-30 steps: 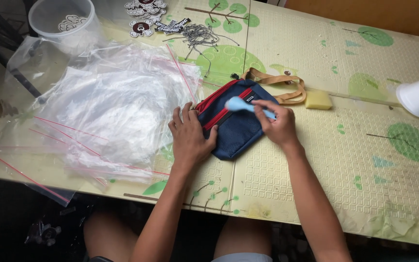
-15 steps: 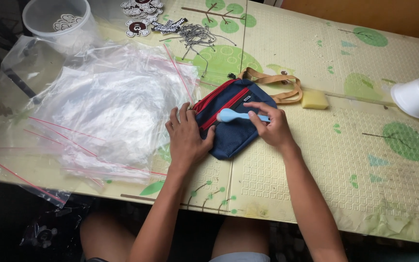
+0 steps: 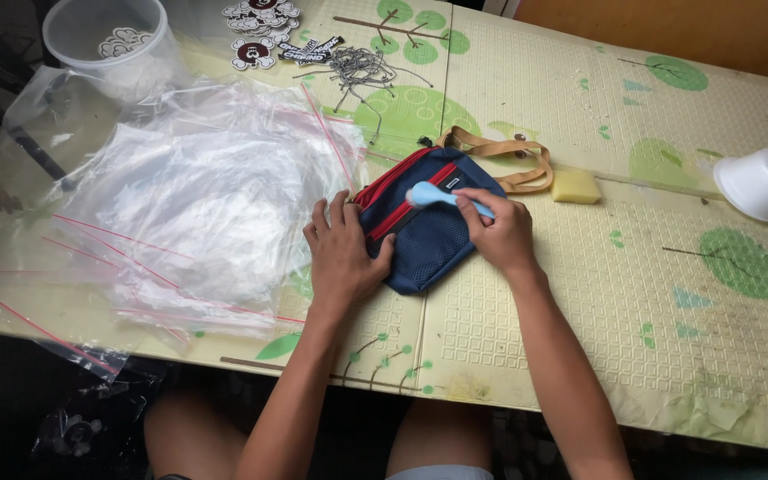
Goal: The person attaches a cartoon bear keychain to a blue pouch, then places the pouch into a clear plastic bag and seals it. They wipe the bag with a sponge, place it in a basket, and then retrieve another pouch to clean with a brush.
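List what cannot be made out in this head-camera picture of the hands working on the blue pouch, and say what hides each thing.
- Bristles of the light blue brush: turned down onto the blue pouch.
- Brush handle end: inside the right hand.
- Pouch's lower left edge: under the left hand.
- Designs on the patches: too small, cut by the top edge.
- Tub contents: blurred by its cloudy wall.

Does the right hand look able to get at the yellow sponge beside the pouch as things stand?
Probably yes, once freed: the yellow sponge lies bare just beyond the right hand, nothing between, but that hand holds a light blue brush.
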